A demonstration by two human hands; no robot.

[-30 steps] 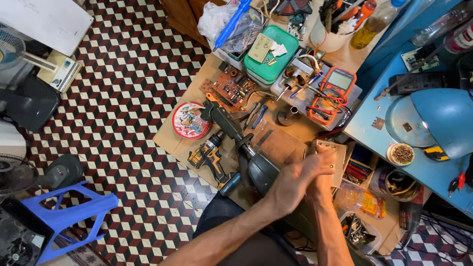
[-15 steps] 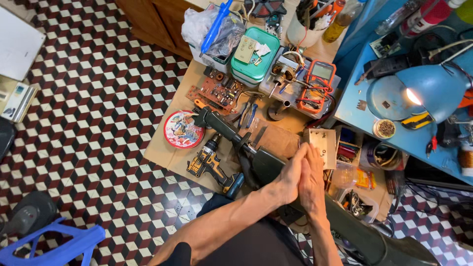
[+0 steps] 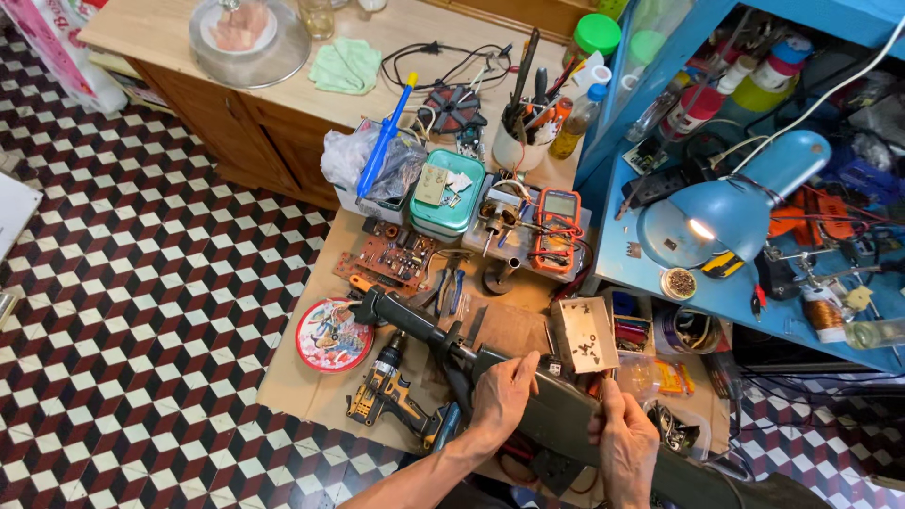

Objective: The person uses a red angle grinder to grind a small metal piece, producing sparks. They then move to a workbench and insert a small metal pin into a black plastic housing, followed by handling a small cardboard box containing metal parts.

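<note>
Dark green and long, the tool body (image 3: pixel 528 396) is laid across the wooden bench (image 3: pixel 311 386) at lower centre. It is gripped by the left hand (image 3: pixel 504 396) with fingers curled over it; the right hand (image 3: pixel 627 443) is closed on its rear. Disassembly appears barely begun, since its casing is seen intact.

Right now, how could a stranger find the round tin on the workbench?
Start at the low wooden workbench beside the checkered floor. At its left edge lies the flat round red-rimmed tin, left of the yellow-black cordless drill. It alone is round, with a picture on top.

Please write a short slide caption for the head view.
Both hands, left hand and right hand, grip a long dark tool over a cluttered workbench.
</note>
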